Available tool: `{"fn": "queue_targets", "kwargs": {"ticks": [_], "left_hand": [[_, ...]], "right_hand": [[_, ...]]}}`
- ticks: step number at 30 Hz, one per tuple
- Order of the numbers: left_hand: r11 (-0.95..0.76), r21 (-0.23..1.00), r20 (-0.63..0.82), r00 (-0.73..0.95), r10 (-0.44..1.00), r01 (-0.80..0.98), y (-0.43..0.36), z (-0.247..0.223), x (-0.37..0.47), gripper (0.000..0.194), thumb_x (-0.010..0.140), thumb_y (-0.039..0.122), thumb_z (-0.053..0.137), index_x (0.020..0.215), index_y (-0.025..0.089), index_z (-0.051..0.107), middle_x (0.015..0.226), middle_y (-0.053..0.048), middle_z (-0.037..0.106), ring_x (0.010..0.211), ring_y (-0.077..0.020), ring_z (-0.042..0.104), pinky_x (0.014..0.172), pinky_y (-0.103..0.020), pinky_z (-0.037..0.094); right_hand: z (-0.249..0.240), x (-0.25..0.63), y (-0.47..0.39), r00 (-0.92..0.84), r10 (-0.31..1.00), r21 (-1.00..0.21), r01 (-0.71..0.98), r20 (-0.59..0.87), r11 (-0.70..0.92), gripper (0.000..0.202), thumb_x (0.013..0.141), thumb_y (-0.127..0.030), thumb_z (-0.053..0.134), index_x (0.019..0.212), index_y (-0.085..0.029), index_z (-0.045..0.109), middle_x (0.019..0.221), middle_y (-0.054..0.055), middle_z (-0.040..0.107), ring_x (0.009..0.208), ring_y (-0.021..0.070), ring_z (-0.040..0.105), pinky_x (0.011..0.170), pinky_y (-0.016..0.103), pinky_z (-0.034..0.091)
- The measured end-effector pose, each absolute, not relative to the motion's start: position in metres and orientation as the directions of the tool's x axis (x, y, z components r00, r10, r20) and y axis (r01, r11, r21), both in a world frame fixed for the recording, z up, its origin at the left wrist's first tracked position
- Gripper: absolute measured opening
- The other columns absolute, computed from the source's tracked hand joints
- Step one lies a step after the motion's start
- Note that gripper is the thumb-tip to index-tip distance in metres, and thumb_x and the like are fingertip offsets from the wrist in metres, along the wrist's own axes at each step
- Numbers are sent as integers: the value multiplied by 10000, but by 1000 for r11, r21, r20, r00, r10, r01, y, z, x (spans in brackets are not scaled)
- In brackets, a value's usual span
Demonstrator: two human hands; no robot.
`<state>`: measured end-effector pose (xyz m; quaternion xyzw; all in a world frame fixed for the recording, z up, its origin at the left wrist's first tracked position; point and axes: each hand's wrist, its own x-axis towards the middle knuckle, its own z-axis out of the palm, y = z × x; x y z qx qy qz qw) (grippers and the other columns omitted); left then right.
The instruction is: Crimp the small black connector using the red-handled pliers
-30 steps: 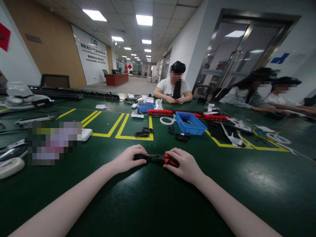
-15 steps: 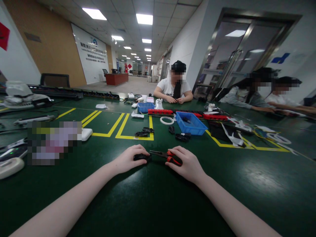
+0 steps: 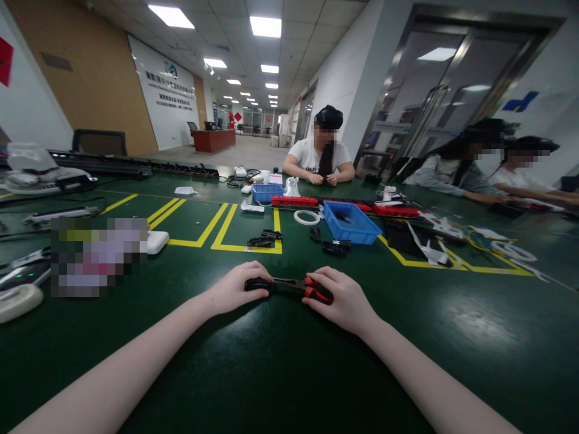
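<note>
Between thumb and fingers, my left hand grips a small black part just above the green table; its exact kind is too small to tell. My right hand is wrapped round the handles of red-and-black pliers. The jaws of the pliers point left and meet the right end of the black part. Whether they clamp it or only touch it I cannot tell. Beyond my hands lie similar black parts at a yellow tape line, and more black pieces to their right.
A blue bin with dark pieces stands ahead on the right, beside a white ring. Behind it runs a red strip. A white box lies left. Across the table sits a person; others sit at right.
The plier jaws have moved left and now reach the black part, where a small gap showed before. My left hand keeps its grip; the view has shifted slightly.
</note>
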<state>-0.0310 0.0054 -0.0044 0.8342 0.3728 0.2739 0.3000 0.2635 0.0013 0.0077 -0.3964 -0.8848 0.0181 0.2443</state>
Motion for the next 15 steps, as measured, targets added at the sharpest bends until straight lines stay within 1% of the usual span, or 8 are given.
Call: {"fn": "queue_targets", "kwargs": {"ticks": [11,15], "left_hand": [[-558,698,269,557,786,450,7,-8,-30,221,909,261,651,1121,199,666,1123,-66,635,1061,-226,611,962,-407,490],[-552,701,261,558,787,452,7,-8,-30,224,906,258,656,1123,203,664,1129,-63,632,1064,-221,612,964,-401,490]], "right_hand": [[6,262,1,-583,693,-200,686,425,700,400,832,-410,718,1168,-206,644,1090,96,678,935,247,656,801,406,555],[4,262,2,-586,690,-194,686,424,701,404,829,-401,727,1165,-192,646,1086,99,678,929,249,654,799,409,554]]}}
